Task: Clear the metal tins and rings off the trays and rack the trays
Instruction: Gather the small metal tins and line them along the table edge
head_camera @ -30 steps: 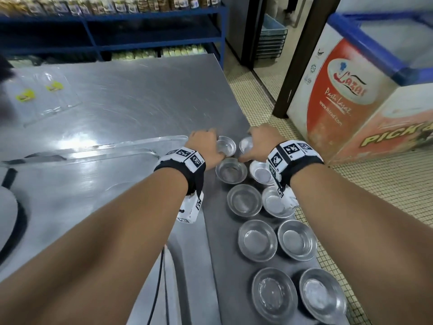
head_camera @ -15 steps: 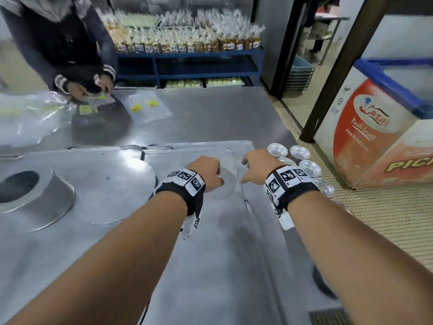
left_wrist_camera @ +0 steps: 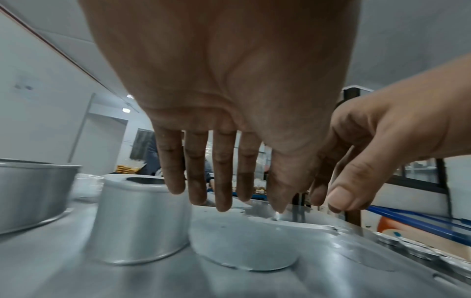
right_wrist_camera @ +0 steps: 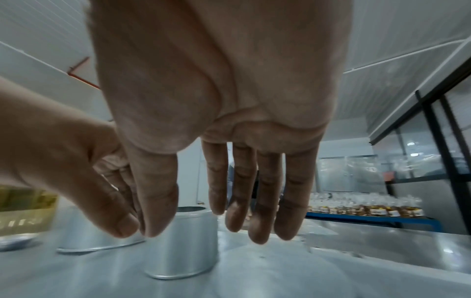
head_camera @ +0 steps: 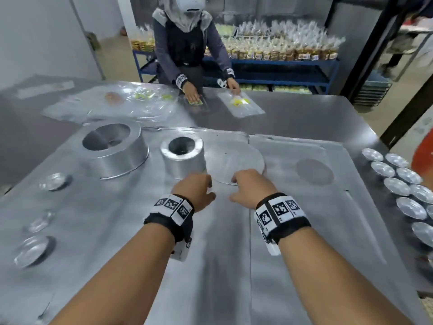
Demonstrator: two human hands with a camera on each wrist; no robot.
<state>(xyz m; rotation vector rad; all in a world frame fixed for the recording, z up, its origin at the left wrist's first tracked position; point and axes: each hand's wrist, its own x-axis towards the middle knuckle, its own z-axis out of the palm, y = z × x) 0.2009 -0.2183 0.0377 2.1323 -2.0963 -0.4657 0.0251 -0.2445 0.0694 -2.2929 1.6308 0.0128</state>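
In the head view, the left hand (head_camera: 195, 191) and right hand (head_camera: 248, 187) hovered side by side at the centre of the frame, both empty with fingers loosely extended, over the near edge of a flat metal disc (head_camera: 234, 164) lying on a tray (head_camera: 117, 231). The step in hand looked like clearing that tray. Just left of the disc stood a small ring (head_camera: 182, 156), with a larger ring (head_camera: 114, 148) in the upper left. Shallow tins (head_camera: 32, 249) lay along the left edge, and more tins (head_camera: 396, 186) sat in two rows at the right edge. The next move probably called for lifting the thin disc by its rim, or taking the small ring. Another person worked with clear bags at the far side of the steel table (head_camera: 304, 116), before shelves of packed goods.

In the left wrist view, the fingers (left_wrist_camera: 221, 177) hung straight and apart above the disc (left_wrist_camera: 242, 246), the small ring (left_wrist_camera: 142, 221) at lower left.

In the right wrist view, the fingers (right_wrist_camera: 262, 201) likewise hung relaxed, holding nothing, the ring (right_wrist_camera: 183, 244) below them.
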